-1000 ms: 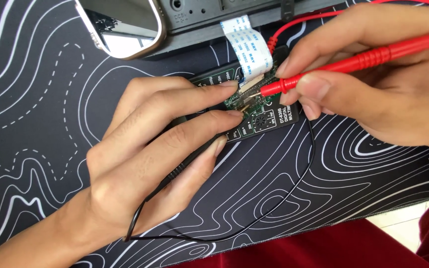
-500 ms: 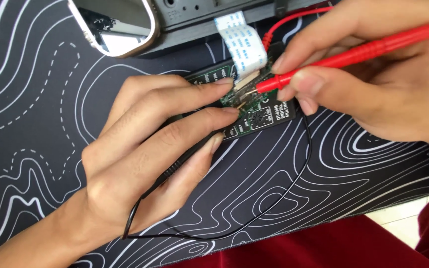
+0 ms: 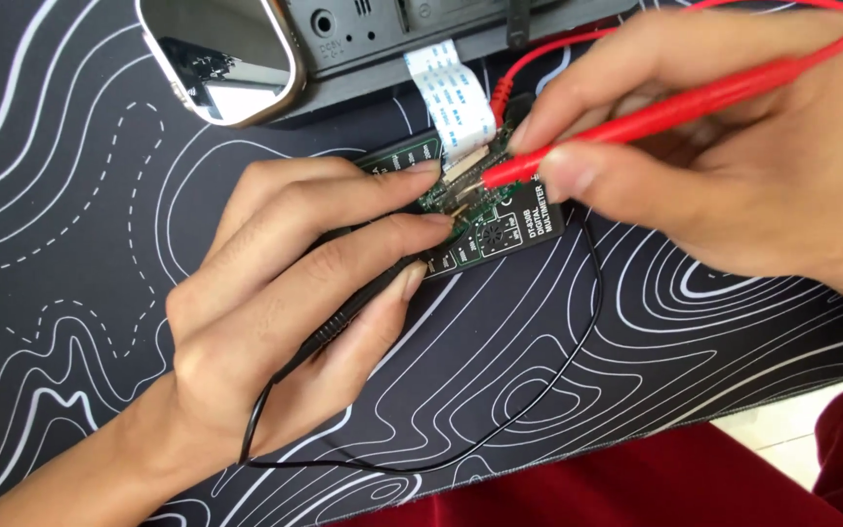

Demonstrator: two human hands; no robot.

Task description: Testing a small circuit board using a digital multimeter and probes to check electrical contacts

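Black matting with white contour lines (image 3: 100,195) covers the bench. At centre lies a small dark circuit board (image 3: 485,210), long axis running from eight to two o'clock, a white ribbon cable (image 3: 451,98) leaving it toward twelve o'clock. The right hand (image 3: 724,166) pinches a red probe (image 3: 636,122) between thumb and fingers, tip touching the board from three o'clock. The left hand (image 3: 285,312), closing from eight o'clock, clamps a black probe (image 3: 363,307) under its fingers, tip at the board's near edge. Both hands sit equally close to the board. A black lead (image 3: 539,400) loops toward six o'clock. A dark device casing (image 3: 421,39) and a rounded mirror-like screen (image 3: 221,54) lie at twelve o'clock.
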